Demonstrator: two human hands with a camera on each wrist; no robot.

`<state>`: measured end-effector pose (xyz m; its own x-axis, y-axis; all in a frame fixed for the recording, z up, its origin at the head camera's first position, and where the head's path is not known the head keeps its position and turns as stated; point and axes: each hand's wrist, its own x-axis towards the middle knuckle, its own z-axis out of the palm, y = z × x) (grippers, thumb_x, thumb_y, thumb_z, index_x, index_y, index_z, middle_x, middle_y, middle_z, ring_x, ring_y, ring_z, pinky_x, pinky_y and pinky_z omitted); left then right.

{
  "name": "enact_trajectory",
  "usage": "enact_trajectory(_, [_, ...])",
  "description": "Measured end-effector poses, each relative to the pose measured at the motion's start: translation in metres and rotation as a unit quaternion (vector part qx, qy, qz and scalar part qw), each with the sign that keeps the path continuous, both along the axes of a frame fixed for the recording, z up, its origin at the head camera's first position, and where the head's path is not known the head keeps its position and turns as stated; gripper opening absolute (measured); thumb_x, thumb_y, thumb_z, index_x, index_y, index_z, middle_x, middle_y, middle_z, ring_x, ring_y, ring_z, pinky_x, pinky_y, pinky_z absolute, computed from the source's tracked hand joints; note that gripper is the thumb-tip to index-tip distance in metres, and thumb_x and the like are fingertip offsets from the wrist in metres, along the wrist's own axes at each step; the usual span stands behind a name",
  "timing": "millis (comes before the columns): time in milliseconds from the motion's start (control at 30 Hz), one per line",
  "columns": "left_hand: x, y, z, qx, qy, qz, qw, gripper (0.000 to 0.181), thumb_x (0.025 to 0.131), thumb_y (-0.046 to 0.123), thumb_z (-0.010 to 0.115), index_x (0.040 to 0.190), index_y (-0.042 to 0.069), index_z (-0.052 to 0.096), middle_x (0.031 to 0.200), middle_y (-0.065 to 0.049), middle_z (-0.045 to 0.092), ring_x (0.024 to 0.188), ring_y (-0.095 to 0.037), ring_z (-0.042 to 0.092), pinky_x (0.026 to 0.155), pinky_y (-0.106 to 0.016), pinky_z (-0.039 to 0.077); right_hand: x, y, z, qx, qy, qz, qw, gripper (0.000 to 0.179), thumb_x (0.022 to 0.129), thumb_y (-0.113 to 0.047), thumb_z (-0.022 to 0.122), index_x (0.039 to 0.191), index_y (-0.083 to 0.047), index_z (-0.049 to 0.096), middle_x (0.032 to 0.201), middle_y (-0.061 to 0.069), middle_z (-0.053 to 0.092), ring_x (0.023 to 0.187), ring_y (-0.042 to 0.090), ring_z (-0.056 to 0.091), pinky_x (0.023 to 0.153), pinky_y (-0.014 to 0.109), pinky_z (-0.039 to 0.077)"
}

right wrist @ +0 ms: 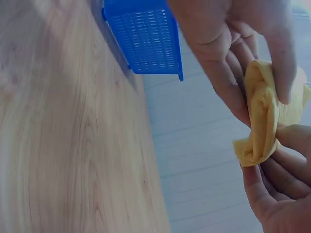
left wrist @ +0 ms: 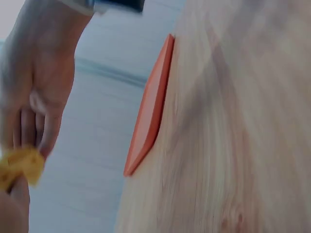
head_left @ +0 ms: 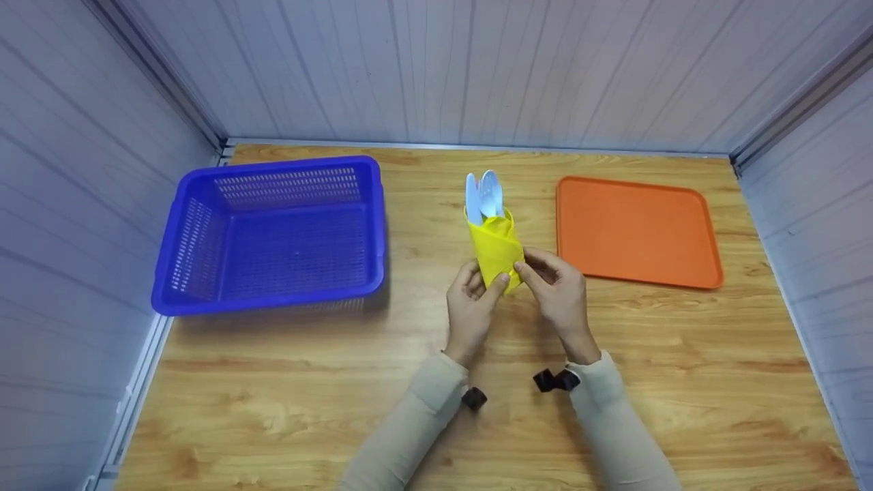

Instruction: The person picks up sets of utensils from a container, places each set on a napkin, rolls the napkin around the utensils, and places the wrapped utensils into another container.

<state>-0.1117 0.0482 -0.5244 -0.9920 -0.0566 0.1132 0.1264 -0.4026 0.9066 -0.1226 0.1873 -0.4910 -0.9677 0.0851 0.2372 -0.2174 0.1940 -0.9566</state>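
Observation:
A yellow napkin (head_left: 496, 249) is wrapped around pale blue cutlery and held up over the table. Out of its top stick a flat, narrow piece (head_left: 472, 198) like a knife and a rounded piece (head_left: 490, 194) like a spoon; whether another lies behind them I cannot tell. My left hand (head_left: 469, 310) grips the lower left of the bundle, thumb in front. With thumb and fingers, my right hand (head_left: 565, 296) pinches its lower right edge. Folded layers at the napkin's bottom end (right wrist: 262, 111) show between both hands in the right wrist view.
A blue perforated basket (head_left: 273, 303) stands on the wooden table (head_left: 307, 395) at the left. To the right lies a flat orange tray (head_left: 638, 232). Pale panel walls (head_left: 436, 75) enclose the table at the back and both sides.

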Motion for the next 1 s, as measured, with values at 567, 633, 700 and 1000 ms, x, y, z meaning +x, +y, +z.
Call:
enact_trajectory(567, [-0.025, -0.027, 0.003, -0.010, -0.048, -0.191, 0.9803, 0.046, 0.094, 0.006, 0.068, 0.136, -0.006, 0.053, 0.119, -0.020, 0.068, 0.098, -0.027, 0.070, 0.082, -0.037, 0.058, 0.005, 0.018, -0.007, -0.111, -0.026, 0.042, 0.9926, 0.022, 0.087, 0.008, 0.072, 0.106, 0.015, 0.064, 0.098, 0.020, 0.067, 0.087, 0.026, 0.067, 0.074, 0.029, 0.057])
enact_trajectory(633, [-0.024, -0.025, 0.004, -0.022, -0.047, -0.178, 0.9827, 0.047, 0.091, 0.007, 0.071, 0.134, -0.005, 0.055, 0.118, -0.018, 0.069, 0.098, -0.028, 0.070, 0.081, -0.037, 0.058, 0.005, 0.017, -0.008, -0.111, -0.021, 0.040, 0.9928, 0.022, 0.088, 0.008, 0.071, 0.107, 0.016, 0.063, 0.098, 0.020, 0.067, 0.086, 0.026, 0.067, 0.072, 0.028, 0.057])
enact_trajectory(700, [-0.023, -0.022, 0.004, -0.029, -0.046, -0.165, 0.9848, 0.048, 0.089, 0.007, 0.074, 0.132, -0.004, 0.056, 0.116, -0.016, 0.069, 0.099, -0.029, 0.070, 0.082, -0.037, 0.058, 0.005, 0.016, -0.009, -0.112, -0.022, 0.037, 0.9928, 0.022, 0.088, 0.008, 0.071, 0.107, 0.015, 0.063, 0.099, 0.020, 0.067, 0.086, 0.025, 0.066, 0.070, 0.027, 0.056])
enact_trajectory(1000, [-0.022, -0.017, 0.008, -0.019, -0.035, -0.121, 0.9918, 0.042, 0.086, 0.003, 0.076, 0.125, -0.005, 0.059, 0.110, -0.016, 0.071, 0.095, -0.031, 0.070, 0.079, -0.039, 0.059, 0.006, 0.014, -0.010, -0.156, -0.049, 0.050, 0.9853, 0.024, 0.087, 0.007, 0.072, 0.108, 0.012, 0.063, 0.101, 0.022, 0.064, 0.088, 0.026, 0.064, 0.074, 0.028, 0.056])
